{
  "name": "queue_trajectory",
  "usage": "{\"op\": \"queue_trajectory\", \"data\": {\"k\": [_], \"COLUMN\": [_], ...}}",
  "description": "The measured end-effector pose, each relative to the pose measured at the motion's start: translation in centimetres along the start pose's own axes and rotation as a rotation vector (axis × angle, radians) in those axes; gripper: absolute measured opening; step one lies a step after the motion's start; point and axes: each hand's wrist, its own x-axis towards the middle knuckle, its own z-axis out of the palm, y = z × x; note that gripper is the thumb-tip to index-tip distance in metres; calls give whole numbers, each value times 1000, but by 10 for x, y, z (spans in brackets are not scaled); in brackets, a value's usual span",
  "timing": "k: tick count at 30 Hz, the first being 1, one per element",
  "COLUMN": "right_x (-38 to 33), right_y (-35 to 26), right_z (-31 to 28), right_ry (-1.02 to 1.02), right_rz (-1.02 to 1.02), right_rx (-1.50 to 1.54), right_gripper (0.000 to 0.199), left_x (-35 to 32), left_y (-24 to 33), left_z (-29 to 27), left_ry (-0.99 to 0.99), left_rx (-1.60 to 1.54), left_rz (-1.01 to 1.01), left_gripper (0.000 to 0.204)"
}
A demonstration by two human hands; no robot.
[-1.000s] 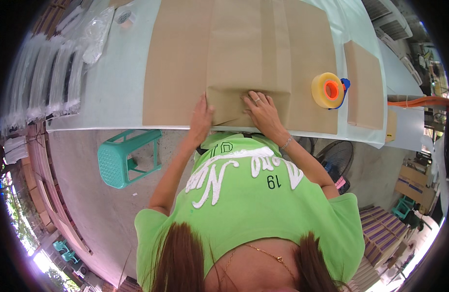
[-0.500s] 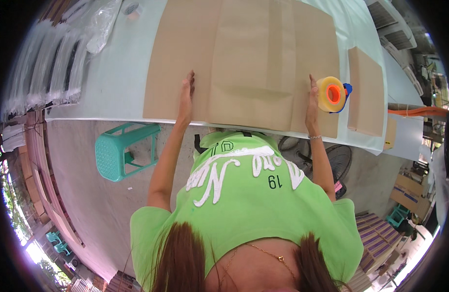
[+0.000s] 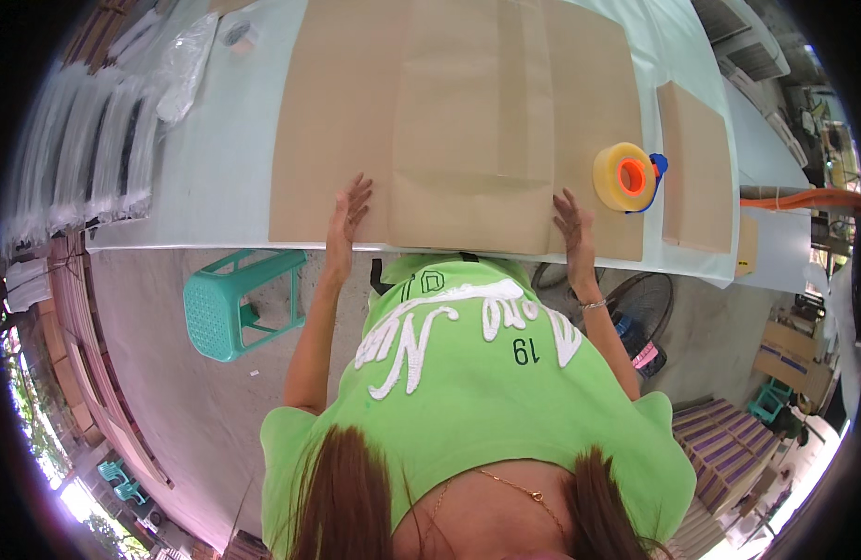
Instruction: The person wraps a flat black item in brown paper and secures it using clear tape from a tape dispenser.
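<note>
A large brown cardboard sheet (image 3: 337, 121) lies flat on the pale table (image 3: 216, 159), with a folded panel (image 3: 472, 121) lying over its middle. My left hand (image 3: 346, 215) rests flat on the sheet just left of the panel's near corner, fingers spread. My right hand (image 3: 575, 224) rests flat at the panel's near right corner, fingers apart. Neither hand holds anything. A yellowish tape roll with an orange core (image 3: 626, 177) sits on the sheet just to the right of my right hand.
A smaller cardboard piece (image 3: 696, 168) lies further right on the table. Clear plastic bags (image 3: 104, 149) are stacked at the table's left end. A teal plastic stool (image 3: 239, 299) and a fan (image 3: 640, 313) stand on the floor below the table edge.
My hands were side by side on the panel's near edge. They slid apart along the sheet and now lie at the panel's two near corners.
</note>
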Motion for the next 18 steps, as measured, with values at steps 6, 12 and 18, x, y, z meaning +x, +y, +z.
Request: {"op": "queue_trajectory", "data": {"k": [6,12,18], "right_x": [46,76,77], "right_y": [-9,-79,-76], "right_z": [-32,-19,-11], "right_ry": [-60,-430,-456], "right_rz": [-366,-572,-582], "right_rx": [-707,-1332,-1358], "right_gripper": [75,106,108], "left_x": [36,74,96], "left_y": [-2,49,59], "left_z": [-27,-12,-1], "left_ry": [-73,-473,-614], "left_rx": [869,1459,1537], "left_rz": [461,769,741], "left_gripper": [60,89,95]}}
